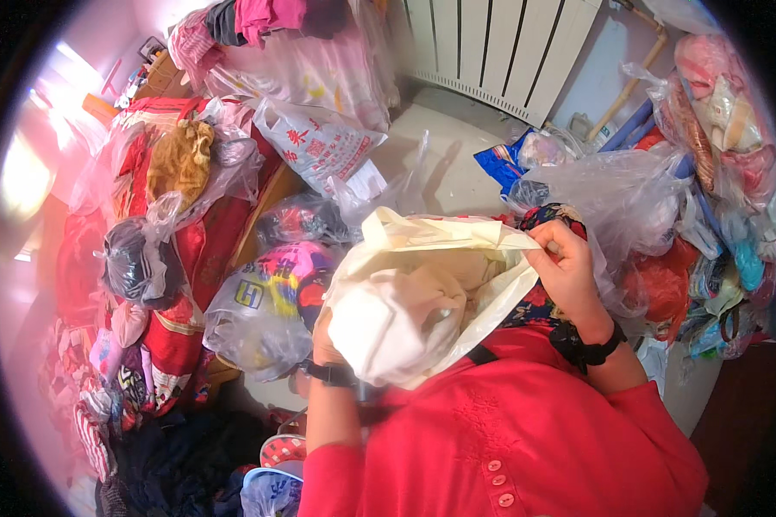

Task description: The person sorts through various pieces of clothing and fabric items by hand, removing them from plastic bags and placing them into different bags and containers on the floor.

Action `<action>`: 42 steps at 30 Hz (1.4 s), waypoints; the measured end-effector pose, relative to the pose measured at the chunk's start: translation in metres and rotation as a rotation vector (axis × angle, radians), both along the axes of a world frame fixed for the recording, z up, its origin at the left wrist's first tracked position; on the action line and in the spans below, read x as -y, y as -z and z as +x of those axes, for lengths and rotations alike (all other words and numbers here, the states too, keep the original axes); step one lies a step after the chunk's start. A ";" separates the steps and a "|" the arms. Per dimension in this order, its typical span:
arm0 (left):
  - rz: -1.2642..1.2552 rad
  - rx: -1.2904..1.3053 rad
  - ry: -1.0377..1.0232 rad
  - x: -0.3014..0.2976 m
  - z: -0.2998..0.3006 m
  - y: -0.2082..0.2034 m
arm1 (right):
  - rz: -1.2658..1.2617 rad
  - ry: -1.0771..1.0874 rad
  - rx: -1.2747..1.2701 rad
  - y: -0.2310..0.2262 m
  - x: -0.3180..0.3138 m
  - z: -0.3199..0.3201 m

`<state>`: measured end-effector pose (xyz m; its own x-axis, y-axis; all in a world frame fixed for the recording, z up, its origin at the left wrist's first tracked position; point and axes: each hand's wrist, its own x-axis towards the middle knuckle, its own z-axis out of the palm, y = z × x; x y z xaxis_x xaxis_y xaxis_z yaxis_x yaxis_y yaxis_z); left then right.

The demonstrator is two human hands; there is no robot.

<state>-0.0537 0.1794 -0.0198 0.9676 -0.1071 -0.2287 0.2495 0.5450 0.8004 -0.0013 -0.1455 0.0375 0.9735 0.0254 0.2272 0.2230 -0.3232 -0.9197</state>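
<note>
At the far left, a dark bundle in clear plastic [136, 263] lies on red bedding [220, 220], below a mustard-brown cloth [181, 164]. Just right of the bedding, a translucent bag [254, 314] carries a printed yellow mark and encloses brightly coloured contents. Beyond it, a white plastic bag [315, 142] bears red printed characters; its contents cannot be determined. The left hand [324, 340] is against the left side of a cream bag [457, 233]; its fingers are largely hidden, so their grasp cannot be told. The cream bag is in front of the person's red top [491, 414], mouth open, with white cloth [392, 319] bulging in the opening. Pale floor [448, 168] shows between the white bag and the radiator [491, 52]. The right hand [565, 267] pinches the cream bag's right rim between thumb and fingers. Further right are a blue printed packet [500, 165] and heaped clear plastic bags [612, 198], which border the working space.
</note>
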 end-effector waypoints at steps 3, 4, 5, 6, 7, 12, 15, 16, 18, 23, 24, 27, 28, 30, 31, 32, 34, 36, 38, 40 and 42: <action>0.126 0.038 0.054 0.010 0.005 -0.007 | 0.026 -0.064 -0.117 -0.008 0.000 -0.004; 0.137 0.055 0.063 0.014 0.008 -0.006 | 0.034 -0.080 -0.137 -0.011 0.000 -0.006; 0.128 0.062 0.067 0.017 0.010 -0.005 | 0.062 -0.109 -0.163 -0.013 0.001 -0.007; 0.113 0.068 0.072 0.021 0.012 -0.003 | 0.041 -0.094 -0.156 -0.015 0.001 -0.009; 0.079 0.064 0.077 0.023 0.014 -0.001 | 0.052 -0.122 -0.126 -0.017 0.002 -0.010; -0.144 0.014 0.146 0.033 0.017 -0.001 | 0.107 -0.155 -0.113 -0.022 0.003 -0.015; 0.165 -0.064 0.260 0.047 0.018 -0.011 | 0.209 -0.151 -0.186 -0.019 0.002 -0.013; 0.736 0.055 0.336 0.054 0.034 -0.012 | 0.137 -0.124 -0.152 -0.018 0.001 -0.012; 1.078 0.019 0.351 0.058 0.034 -0.024 | 0.068 -0.115 -0.112 -0.016 0.003 -0.009; 1.233 0.606 -0.336 0.063 0.029 -0.039 | 0.110 -0.115 -0.159 -0.012 0.008 -0.005; 1.232 0.591 -0.339 0.062 0.030 -0.035 | 0.129 -0.123 -0.191 -0.011 0.008 -0.005; 1.586 0.589 -0.338 0.053 0.045 -0.007 | 0.137 -0.167 -0.207 -0.005 0.002 -0.006; 1.583 0.613 -0.330 0.050 0.050 0.007 | 0.125 -0.178 -0.185 -0.003 0.000 -0.007; 1.410 0.436 0.192 0.047 0.058 0.039 | 0.236 -0.229 -0.238 0.003 0.000 -0.009; 1.345 0.430 0.316 0.047 0.058 0.053 | 0.178 -0.172 -0.216 0.006 0.003 -0.007; 1.337 0.473 0.300 0.047 0.057 0.063 | 0.178 -0.149 -0.212 0.009 0.006 -0.006; 1.560 0.175 0.721 0.052 0.055 0.069 | 0.154 -0.087 -0.149 0.018 0.014 0.000; 0.957 -0.053 0.325 0.064 0.053 0.057 | 0.183 -0.058 -0.131 0.030 0.015 0.007; 0.595 -0.068 0.206 0.084 0.062 0.029 | 0.132 -0.091 -0.211 0.043 0.006 0.014; 0.370 0.031 0.233 0.109 0.069 -0.007 | 0.093 -0.334 -0.314 0.051 -0.012 0.010; 0.359 -0.025 0.247 0.128 0.075 -0.043 | -0.133 -0.375 0.043 0.052 -0.036 0.006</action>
<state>0.0216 0.0515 0.0236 0.9168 -0.2438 -0.3163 0.3587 0.1546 0.9206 0.0047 -0.1097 -0.0141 0.8805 0.4097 0.2386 0.3862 -0.3278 -0.8622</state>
